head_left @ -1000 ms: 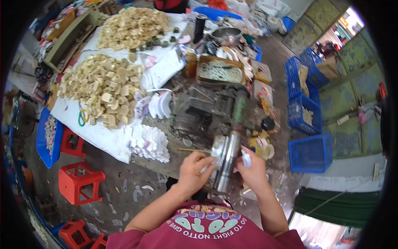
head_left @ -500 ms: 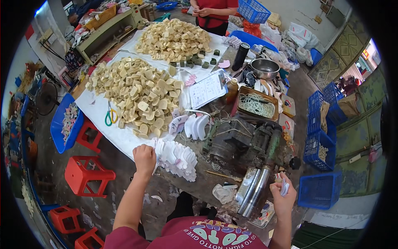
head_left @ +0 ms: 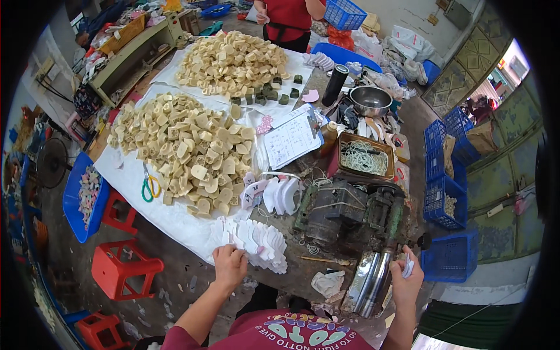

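My left hand (head_left: 230,265) is at the near edge of a row of white curved cut pieces (head_left: 256,242), standing packed side by side at the front of the table. Its fingers are curled closed, and whatever they grip is hidden. On the right, my right hand (head_left: 406,280) holds a few thin white pieces (head_left: 408,268) between thumb and fingers. It is just right of the shiny metal roller (head_left: 371,283) of a dark, greasy motor machine (head_left: 338,210). Beyond the row stand more white curved pieces (head_left: 281,195).
Two heaps of cream-coloured blocks (head_left: 181,151) cover the white sheet, with scissors (head_left: 150,188) beside the nearer one. A clipboard (head_left: 291,137), a tin of string (head_left: 364,158) and a steel bowl (head_left: 371,100) lie farther back. Red stools (head_left: 125,268) stand left; blue crates (head_left: 448,256) right. Another person (head_left: 289,23) stands opposite.
My left hand has moved right and toward me along the white row, still closed. My right hand keeps its pieces, a little farther right. The view has shifted slightly; the other person's hands have moved apart.
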`<state>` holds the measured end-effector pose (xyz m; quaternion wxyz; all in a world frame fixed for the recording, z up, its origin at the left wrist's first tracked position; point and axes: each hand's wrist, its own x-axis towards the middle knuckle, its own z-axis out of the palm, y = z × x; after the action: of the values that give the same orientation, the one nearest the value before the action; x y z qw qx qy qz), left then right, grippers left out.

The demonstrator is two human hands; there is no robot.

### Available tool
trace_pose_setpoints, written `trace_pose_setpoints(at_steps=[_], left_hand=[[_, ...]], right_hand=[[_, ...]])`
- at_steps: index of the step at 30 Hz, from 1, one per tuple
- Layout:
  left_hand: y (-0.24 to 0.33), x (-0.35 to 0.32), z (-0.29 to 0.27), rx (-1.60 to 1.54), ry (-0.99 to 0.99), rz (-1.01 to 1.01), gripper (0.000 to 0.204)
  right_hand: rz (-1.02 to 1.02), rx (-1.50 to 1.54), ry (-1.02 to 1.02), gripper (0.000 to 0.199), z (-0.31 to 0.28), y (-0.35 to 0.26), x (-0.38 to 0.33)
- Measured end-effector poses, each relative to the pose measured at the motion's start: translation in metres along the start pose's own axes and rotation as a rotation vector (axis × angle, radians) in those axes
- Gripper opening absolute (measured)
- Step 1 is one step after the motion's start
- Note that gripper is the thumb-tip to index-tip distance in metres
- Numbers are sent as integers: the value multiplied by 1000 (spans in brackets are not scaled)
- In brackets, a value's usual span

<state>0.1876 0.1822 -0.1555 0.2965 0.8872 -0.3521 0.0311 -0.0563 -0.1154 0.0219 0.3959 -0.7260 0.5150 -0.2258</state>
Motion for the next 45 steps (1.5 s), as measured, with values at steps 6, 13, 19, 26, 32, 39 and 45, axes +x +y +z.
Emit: trace_pose_setpoints(at_steps=[6,13,19,26,32,39,45], left_hand=[[12,108,27,-254,150,82,23],[19,243,98,-561,143,-67,20],[2,331,165,-448,62,-212,35],[-48,408,216,-404,12,-129,42],[-61,429,244,-427,-109,-174,43],[-93,427,213,-847,-119,-295,19],[-124,453,170,-1303,382,-648,13]], right_hand=[[-39,-93,19,49,11,7,1],[69,-88,61,49,11,-11,-4],[-6,-228,135,50,-7,11,-12],[78,-440,139,44,-16,-33,-27],[220,-505,172,46,-5,-42,-31],[265,-496,183,46,-9,1,-36],[226,-495,178,47,-7,20,-34]])
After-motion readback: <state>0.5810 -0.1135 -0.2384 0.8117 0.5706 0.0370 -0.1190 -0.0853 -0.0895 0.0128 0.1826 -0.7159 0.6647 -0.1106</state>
